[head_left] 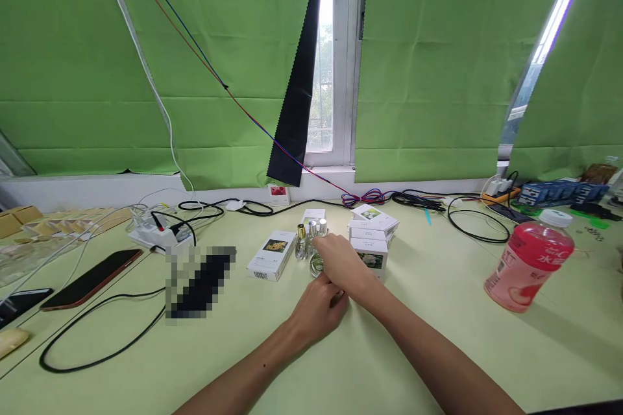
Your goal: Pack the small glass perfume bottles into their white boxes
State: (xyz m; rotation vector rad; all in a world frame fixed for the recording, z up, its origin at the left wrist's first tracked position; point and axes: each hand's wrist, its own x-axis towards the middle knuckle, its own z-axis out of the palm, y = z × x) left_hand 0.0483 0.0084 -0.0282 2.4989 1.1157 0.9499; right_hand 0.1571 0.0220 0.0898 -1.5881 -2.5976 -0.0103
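Note:
My right hand (343, 262) reaches in from the right with its fingers bent down, just in front of a group of small glass bottles. Below it, my left hand (316, 311) rests low over the table, its fingers curled in and touching the right hand. At their fingertips a round clear glass piece (317, 264) shows in part; what either hand grips is hidden. A small glass bottle with a gold cap (301, 243) stands upright beside bottles with silver-white caps (322, 227). To their left lies a white box with a yellow flower picture (271, 256).
A stack of white flower-print boxes (374, 230) stands behind and right of my hands. Farther right is a pink drink bottle (530, 262). Left are a phone (92, 279), a power strip (160, 233) and a looping black cable (104, 360). Cables (363, 198) run along the wall.

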